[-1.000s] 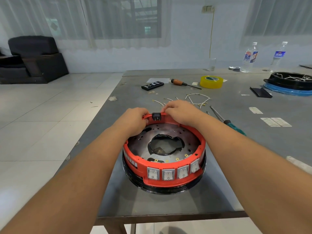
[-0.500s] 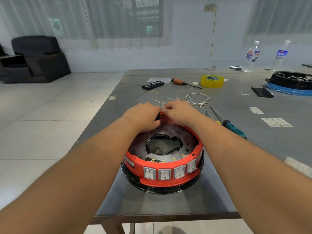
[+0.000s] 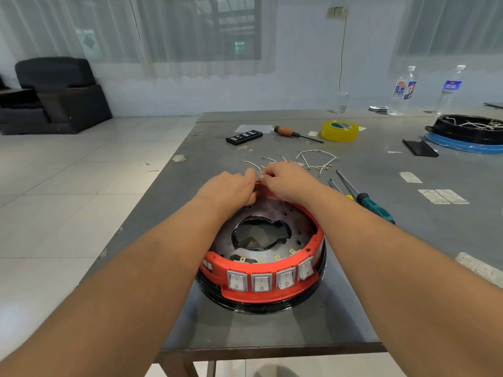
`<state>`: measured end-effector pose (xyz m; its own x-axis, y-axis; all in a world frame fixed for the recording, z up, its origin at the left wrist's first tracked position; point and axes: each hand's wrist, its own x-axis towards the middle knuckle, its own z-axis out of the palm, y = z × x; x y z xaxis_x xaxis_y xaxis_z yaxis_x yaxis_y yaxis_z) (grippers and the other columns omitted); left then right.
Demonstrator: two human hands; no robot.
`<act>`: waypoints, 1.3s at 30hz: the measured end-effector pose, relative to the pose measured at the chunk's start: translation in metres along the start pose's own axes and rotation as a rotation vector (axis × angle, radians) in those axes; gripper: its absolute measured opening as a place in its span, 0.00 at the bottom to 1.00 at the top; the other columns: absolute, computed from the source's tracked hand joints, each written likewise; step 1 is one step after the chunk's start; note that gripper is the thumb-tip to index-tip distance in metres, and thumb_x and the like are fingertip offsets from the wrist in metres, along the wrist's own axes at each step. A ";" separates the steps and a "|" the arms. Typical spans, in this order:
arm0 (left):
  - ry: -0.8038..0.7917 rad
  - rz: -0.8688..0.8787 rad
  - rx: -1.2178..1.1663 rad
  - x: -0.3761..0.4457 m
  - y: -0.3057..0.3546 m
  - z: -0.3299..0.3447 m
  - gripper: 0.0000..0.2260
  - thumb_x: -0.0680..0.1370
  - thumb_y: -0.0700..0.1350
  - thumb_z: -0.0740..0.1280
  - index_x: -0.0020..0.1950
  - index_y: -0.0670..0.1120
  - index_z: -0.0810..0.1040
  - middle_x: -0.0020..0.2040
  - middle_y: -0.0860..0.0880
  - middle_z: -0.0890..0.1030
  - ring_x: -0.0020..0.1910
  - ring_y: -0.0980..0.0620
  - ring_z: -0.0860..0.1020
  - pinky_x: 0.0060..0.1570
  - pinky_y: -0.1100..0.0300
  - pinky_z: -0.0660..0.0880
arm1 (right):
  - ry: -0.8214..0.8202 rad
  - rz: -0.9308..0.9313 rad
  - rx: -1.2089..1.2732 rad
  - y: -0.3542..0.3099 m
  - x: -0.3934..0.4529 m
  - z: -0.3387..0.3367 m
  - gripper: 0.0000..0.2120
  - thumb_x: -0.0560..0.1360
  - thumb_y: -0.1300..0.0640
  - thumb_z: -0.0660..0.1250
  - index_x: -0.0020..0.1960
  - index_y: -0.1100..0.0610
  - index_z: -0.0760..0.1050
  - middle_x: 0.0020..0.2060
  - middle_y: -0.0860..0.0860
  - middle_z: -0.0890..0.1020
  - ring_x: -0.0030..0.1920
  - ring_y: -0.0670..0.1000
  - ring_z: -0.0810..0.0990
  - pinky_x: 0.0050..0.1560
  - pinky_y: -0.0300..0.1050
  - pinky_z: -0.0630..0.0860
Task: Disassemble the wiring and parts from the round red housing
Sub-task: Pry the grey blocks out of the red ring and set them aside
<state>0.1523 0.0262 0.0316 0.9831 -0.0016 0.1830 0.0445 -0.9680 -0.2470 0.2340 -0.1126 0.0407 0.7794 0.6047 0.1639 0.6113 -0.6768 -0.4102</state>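
Tabletop [image 3: 353, 317], grey and scuffed, carries everything, and your landmark on it is the round red housing [image 3: 268, 295], which sits on a black base near the front edge, just before you. Four white rocker switches [image 3: 261, 282] line the housing's near wall, and a silvery plate with a ragged dark hole [image 3: 260, 234] fills its inside.

Your two hands meet at the housing's far rim. Your left hand [image 3: 230, 189] curls its fingers over that rim from the left; your right hand [image 3: 288, 180] curls over it from the right, fingertips close against the left hand's. Both grasp the red rim there; whatever small part lies under the fingers is hidden.

Beyond the housing, well to the right, a second black round housing [image 3: 468, 129] with white wires in it rests on a blue ring. Straight beyond lie a yellow tape roll [image 3: 339, 131], an orange-handled screwdriver [image 3: 295, 134] and a black remote [image 3: 244, 137]. Just past your hands are loose white wires [image 3: 317, 159]. Right of the housing lies a teal-handled screwdriver [image 3: 366, 200]. Two water bottles [image 3: 402, 91] stand far behind it.
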 end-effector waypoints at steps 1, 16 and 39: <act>0.000 0.000 -0.002 0.000 0.000 0.000 0.16 0.87 0.52 0.58 0.64 0.40 0.67 0.56 0.37 0.82 0.54 0.31 0.82 0.39 0.49 0.66 | 0.000 0.000 -0.003 0.000 0.000 0.000 0.11 0.84 0.50 0.60 0.50 0.53 0.79 0.48 0.56 0.82 0.49 0.55 0.76 0.45 0.44 0.65; -0.005 -0.030 -0.134 0.001 -0.001 0.000 0.13 0.87 0.53 0.58 0.54 0.44 0.60 0.52 0.37 0.81 0.51 0.31 0.81 0.39 0.48 0.66 | -0.013 -0.008 0.003 0.001 0.000 0.000 0.12 0.84 0.50 0.60 0.51 0.54 0.79 0.45 0.54 0.79 0.47 0.55 0.75 0.45 0.44 0.68; 0.009 -0.160 -0.352 -0.002 0.002 -0.011 0.12 0.88 0.50 0.58 0.59 0.41 0.64 0.54 0.35 0.77 0.52 0.30 0.79 0.43 0.46 0.67 | -0.008 -0.019 0.012 0.002 0.000 0.000 0.14 0.84 0.50 0.60 0.55 0.58 0.81 0.51 0.58 0.83 0.53 0.59 0.79 0.47 0.46 0.70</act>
<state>0.1487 0.0218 0.0415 0.9670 0.1554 0.2020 0.1316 -0.9832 0.1265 0.2354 -0.1135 0.0399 0.7668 0.6205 0.1642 0.6239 -0.6604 -0.4178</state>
